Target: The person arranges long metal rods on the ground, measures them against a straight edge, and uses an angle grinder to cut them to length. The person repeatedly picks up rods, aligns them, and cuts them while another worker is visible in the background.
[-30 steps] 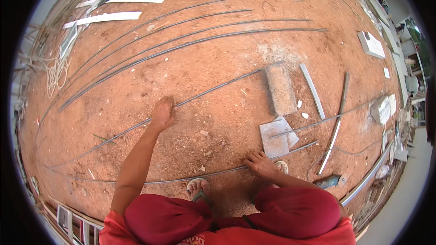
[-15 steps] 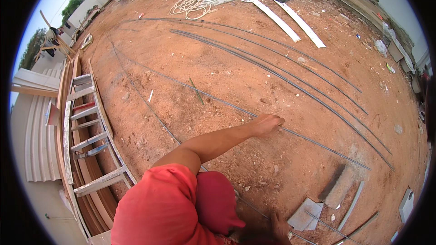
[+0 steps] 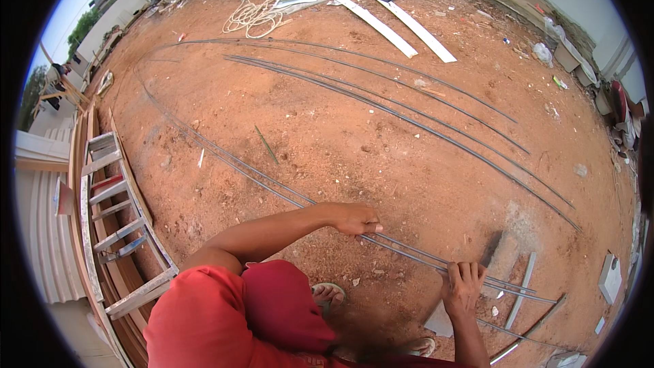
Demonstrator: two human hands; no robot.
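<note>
My left hand [image 3: 354, 219] is closed round two long thin steel rods [image 3: 409, 249] lying close together above the dirt. My right hand [image 3: 464, 285] grips the same pair farther right, fingers curled over them. Beside my right hand are a grey concrete block [image 3: 504, 252] and a flat grey slab [image 3: 437, 320], partly hidden by the arm. More rods [image 3: 409, 111] lie in long curves across the ground ahead. A light narrow strip [image 3: 520, 289] lies to the right, near a dark bar [image 3: 548, 324].
An aluminium ladder [image 3: 107, 160] lies on planks [image 3: 92, 126] at the left. A coiled cream cord [image 3: 252, 20] and white boards [image 3: 381, 24] lie at the back. A white block [image 3: 610, 276] is at the right, debris [image 3: 613, 116] along the wall [image 3: 599, 13].
My left hand has moved toward me with its rod, which now runs alongside the nearer one. My right hand has moved up and rightward, now gripping both. The view has swung leftward since a second ago.
</note>
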